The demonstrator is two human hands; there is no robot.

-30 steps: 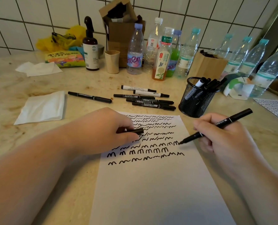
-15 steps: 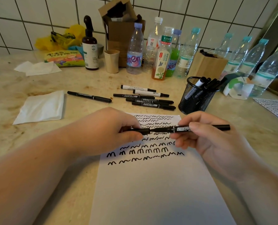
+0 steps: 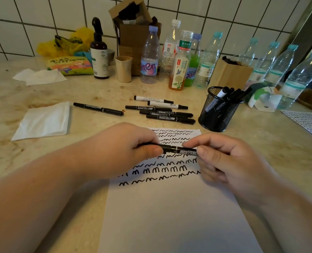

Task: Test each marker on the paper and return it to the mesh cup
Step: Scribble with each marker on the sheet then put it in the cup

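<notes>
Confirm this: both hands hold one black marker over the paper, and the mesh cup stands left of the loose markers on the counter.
Wrong on one count. In the head view the mesh cup stands right of the loose markers, not left. The rest holds: the left hand and right hand both hold one black marker over the paper.
</notes>
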